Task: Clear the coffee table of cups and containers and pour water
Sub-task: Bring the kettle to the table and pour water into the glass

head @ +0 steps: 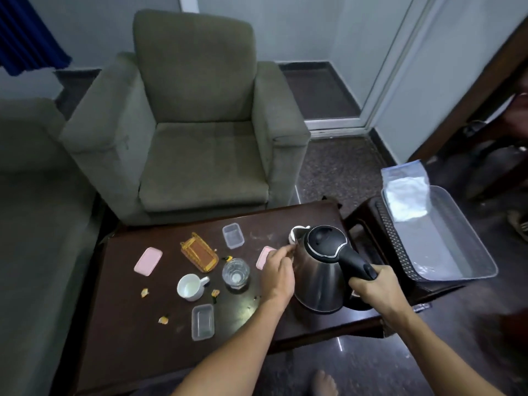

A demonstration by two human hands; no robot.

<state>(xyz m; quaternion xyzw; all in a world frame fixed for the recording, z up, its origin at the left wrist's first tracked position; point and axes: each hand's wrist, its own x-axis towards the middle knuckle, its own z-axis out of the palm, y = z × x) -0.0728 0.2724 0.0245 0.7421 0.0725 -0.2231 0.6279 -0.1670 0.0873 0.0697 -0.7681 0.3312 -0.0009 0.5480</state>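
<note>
A steel electric kettle with a black lid stands at the right end of the dark coffee table. My right hand grips its black handle. My left hand is beside the kettle's left wall, fingers loosely curled, touching it near the spout. A white cup sits just behind the kettle, partly hidden. On the table also lie a white mug, a clear glass, two clear plastic containers and two pink lids.
An amber woven tray and several small sweet wrappers lie on the table. A clear plastic bin holding a zip bag rests on a stool to the right. A grey-green armchair stands behind the table.
</note>
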